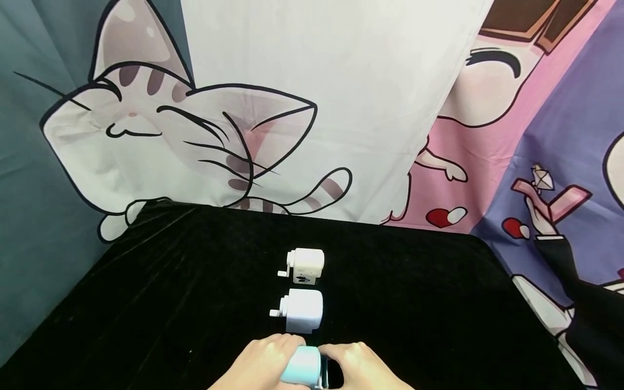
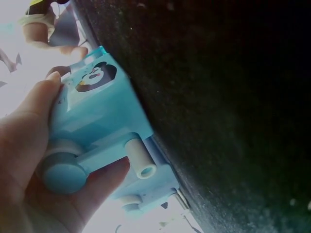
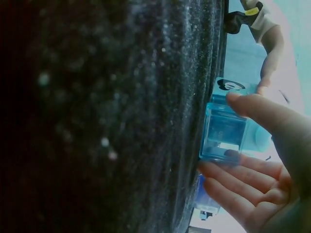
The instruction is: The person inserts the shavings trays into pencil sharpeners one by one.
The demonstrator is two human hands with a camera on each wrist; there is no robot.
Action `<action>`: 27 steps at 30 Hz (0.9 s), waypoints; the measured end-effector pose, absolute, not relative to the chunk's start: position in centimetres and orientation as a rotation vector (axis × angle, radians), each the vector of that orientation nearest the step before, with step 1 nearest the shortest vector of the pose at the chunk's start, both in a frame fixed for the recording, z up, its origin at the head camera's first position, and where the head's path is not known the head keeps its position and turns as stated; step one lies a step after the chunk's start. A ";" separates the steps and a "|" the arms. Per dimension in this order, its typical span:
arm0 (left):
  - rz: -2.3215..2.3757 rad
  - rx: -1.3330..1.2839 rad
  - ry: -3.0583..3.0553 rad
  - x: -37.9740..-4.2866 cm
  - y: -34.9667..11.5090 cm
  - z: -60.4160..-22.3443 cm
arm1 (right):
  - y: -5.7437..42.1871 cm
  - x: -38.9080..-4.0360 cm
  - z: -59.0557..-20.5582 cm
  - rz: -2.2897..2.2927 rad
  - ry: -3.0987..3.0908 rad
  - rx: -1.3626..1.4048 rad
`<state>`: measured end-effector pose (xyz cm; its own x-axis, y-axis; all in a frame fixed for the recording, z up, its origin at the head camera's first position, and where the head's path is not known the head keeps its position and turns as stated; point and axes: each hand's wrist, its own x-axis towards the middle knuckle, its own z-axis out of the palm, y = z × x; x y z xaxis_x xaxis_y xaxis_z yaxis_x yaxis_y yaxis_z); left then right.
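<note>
A light blue crank pencil sharpener (image 1: 301, 368) is at the table's near edge, between both hands. My left hand (image 1: 268, 360) grips its body from the left. In the left wrist view its crank handle (image 2: 141, 158) and a penguin picture (image 2: 97, 76) show. From the right, my right hand (image 1: 363, 368) pinches the clear blue drawer (image 3: 224, 132) at the sharpener's end, thumb on one edge and fingers at the opposite one. Straight beyond stand a pale lavender-white sharpener (image 1: 304, 311) and a cream sharpener (image 1: 308, 262), both with cranks to the left.
Black velvety cloth (image 1: 195, 292) covers the table. Behind it hangs a cartoon-printed curtain (image 1: 380, 108) with a cat on the left and pink and purple figures on the right. The two paler sharpeners stand in line just past my hands.
</note>
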<state>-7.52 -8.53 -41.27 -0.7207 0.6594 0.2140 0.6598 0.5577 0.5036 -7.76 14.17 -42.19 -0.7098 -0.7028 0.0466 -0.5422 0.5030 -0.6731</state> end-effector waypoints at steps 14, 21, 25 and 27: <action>-0.909 -1.165 -2.819 -7.5 -8.4 -41.6 | 14.3 -7.7 -42.5 -1.003 2.445 -1.027; -0.928 -1.162 -2.822 -7.5 -8.4 -41.5 | 14.1 -7.6 -42.5 -1.020 2.424 -1.000; -0.934 -1.155 -2.787 -7.4 -8.4 -41.5 | 13.9 -7.6 -42.4 -1.038 2.440 -1.016; -0.936 -1.150 -2.764 -7.3 -8.3 -41.5 | 13.9 -7.7 -42.3 -1.046 2.450 -1.037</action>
<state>-7.35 -8.33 -41.46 -0.7310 0.6449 0.2230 0.6477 0.5528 0.5243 -7.69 13.88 -42.31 -0.7024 -0.7114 0.0208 -0.5071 0.4797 -0.7161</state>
